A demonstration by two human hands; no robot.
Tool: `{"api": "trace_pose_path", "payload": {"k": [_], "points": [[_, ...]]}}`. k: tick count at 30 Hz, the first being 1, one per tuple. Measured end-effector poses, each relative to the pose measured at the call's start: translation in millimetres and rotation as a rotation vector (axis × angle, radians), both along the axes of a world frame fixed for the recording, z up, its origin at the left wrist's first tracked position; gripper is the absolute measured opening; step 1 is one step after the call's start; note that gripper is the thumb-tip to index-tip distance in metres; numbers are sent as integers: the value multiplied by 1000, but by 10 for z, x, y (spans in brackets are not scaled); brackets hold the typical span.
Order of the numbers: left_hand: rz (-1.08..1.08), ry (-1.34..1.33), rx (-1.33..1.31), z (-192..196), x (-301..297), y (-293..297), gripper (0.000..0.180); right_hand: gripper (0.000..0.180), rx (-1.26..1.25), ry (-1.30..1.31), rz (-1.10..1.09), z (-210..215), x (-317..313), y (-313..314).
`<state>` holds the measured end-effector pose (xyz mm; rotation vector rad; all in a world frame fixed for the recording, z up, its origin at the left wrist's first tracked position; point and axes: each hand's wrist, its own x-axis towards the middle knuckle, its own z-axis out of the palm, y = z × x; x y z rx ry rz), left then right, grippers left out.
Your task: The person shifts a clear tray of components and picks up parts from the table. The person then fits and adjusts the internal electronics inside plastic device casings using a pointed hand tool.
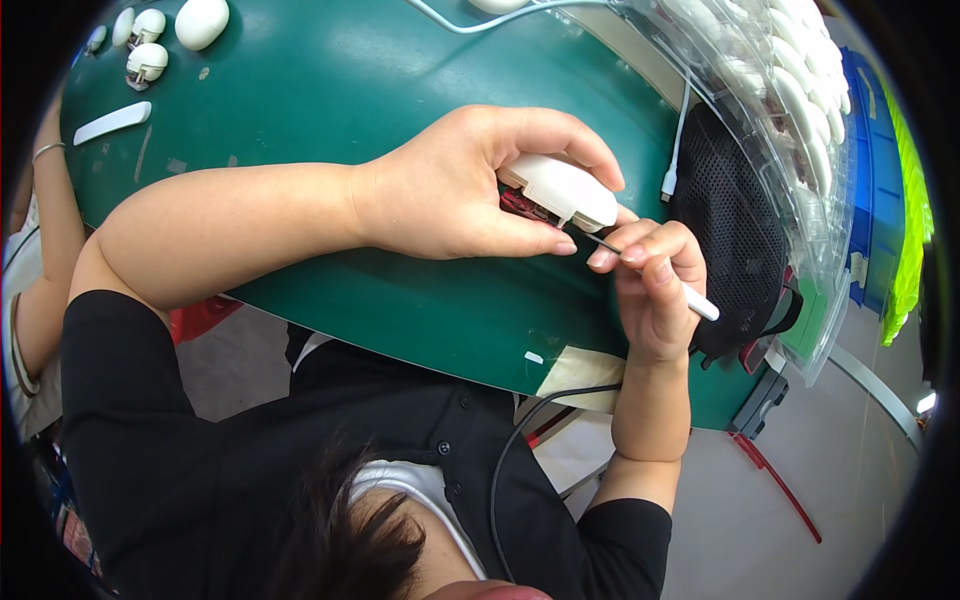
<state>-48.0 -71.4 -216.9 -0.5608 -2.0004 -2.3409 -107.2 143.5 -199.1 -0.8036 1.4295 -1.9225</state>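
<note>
My left hand (470, 185) grips a small white plastic device (562, 190) with a dark and red underside, held just above the green table (330, 80). My right hand (652, 275) pinches a thin white-handled tool (690, 298). Its dark metal tip (600, 240) touches the device's lower edge. Both forearms lie across the table's near edge.
White shells and small white parts (148, 45) lie at the table's far left, with a flat white strip (112, 122). A black mesh bag (735, 230) and clear trays of white shells (800, 90) stand to the right. A white cable (676, 140) hangs there. Another person's arm (45, 250) is at left.
</note>
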Motion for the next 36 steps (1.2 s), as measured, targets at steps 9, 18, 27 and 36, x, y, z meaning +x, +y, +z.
{"api": "trace_pose_path", "payload": {"k": [9, 18, 27, 36], "points": [[-32, -4, 12, 1, -6, -4, 41, 14, -5, -66, 32, -14, -30, 14], [53, -204, 2, 26, -11, -6, 44, 13, -46, -73, -153, 32, -4, 36], [30, -238, -27, 35, -26, 1, 45, 26, 121, 555, -178, 103, 137, -55], [34, -242, -48, 38, -26, 24, 44, 15, 142, 682, -164, 91, 153, -68]]}}
